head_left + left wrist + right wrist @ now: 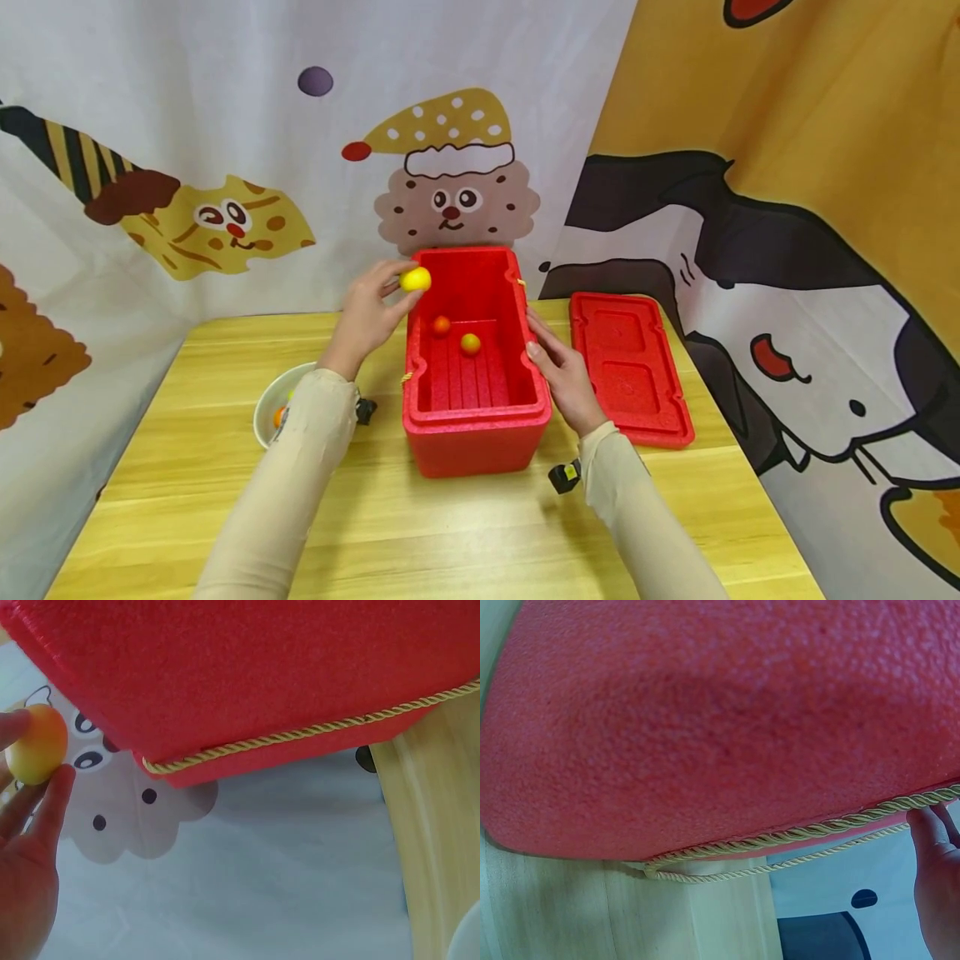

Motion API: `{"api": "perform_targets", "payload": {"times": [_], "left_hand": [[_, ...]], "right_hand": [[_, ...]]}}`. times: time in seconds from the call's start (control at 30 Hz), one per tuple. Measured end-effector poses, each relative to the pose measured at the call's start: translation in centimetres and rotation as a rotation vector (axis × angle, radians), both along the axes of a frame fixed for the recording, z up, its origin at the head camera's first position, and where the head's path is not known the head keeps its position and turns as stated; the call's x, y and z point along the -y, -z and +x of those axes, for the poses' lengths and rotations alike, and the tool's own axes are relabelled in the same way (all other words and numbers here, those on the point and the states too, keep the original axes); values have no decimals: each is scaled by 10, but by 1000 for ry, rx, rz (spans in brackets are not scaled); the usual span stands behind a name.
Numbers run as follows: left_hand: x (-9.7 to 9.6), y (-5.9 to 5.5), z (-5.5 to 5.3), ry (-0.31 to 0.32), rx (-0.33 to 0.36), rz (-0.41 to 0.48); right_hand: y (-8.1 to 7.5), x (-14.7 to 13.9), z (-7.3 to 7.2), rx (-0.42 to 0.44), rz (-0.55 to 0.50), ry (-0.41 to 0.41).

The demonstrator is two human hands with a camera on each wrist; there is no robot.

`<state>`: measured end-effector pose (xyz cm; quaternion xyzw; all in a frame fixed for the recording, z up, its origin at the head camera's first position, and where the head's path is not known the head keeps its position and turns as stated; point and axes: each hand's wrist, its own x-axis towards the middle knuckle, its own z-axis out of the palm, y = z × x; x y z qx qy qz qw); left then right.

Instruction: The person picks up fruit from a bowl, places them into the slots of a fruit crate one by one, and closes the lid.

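Observation:
My left hand [371,308] pinches a small round yellow fruit [416,280] between thumb and fingers, over the left rim of a red foam box [471,450]. In the left wrist view the fruit [39,742] shows an orange blush on its upper part. Inside the open box lie a red-orange fruit [441,326] and a yellow-orange fruit [470,344], apart on the ribbed floor. With fairly straight fingers, my right hand [562,373] rests against the box's right outer side, its thumb at the rim. A twisted yellow rope [780,838] runs along that side.
Left of the box, partly behind my left forearm, stands a white bowl [264,415] holding a few small colourful pieces. The red lid [633,367] lies flat on the wooden table [450,542] to the right. A printed curtain [247,100] hangs behind the table.

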<state>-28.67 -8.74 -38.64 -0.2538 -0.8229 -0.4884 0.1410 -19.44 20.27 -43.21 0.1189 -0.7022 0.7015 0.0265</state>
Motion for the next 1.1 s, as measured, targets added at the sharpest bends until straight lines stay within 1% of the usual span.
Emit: {"api": "perform_targets", "payload": {"times": [0.2, 0.33, 0.43, 0.57, 0.87, 1.0, 1.1], "left_hand": [[-6, 0, -7, 37, 56, -66], [-11, -2, -11, 57, 77, -106], [-14, -4, -13, 63, 72, -128], [-19, -3, -16, 70, 52, -129], [-27, -3, -19, 65, 12, -140], [-31, -5, -21, 66, 19, -143], [-32, -6, -22, 81, 31, -138]], "right_hand": [[1, 0, 0, -4, -8, -5], [2, 1, 0, -2, -12, -7], [2, 1, -1, -2, -9, -1], [2, 1, -1, 5, -5, -2], [2, 1, -1, 10, -21, 1], [1, 0, -1, 16, -27, 1], [1, 0, -1, 22, -26, 0]]}}
